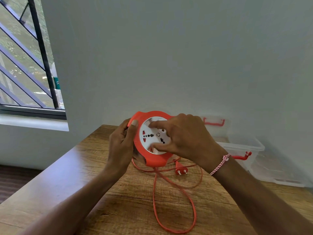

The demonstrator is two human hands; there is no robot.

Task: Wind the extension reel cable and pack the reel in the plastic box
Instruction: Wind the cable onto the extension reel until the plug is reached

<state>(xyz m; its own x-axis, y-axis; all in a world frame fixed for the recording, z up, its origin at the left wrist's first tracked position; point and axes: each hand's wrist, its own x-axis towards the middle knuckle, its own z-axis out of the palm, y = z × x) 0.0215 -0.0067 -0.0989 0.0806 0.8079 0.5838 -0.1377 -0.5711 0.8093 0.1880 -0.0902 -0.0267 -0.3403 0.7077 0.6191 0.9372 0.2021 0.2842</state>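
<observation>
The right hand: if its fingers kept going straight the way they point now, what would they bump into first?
The right hand points leftward across the reel's white socket face, already touching it. Going straight on, its fingers would probably meet the reel's orange rim first, then the left hand gripping that side. Depth is hard to judge.

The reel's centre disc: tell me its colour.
White, ringed by the orange reel housing; the centre disc shows in the head view, partly covered by the right hand.

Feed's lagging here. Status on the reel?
Left hand grips reel rim; right hand on white hub. Cable loose on table. Box unobstructed.
</observation>
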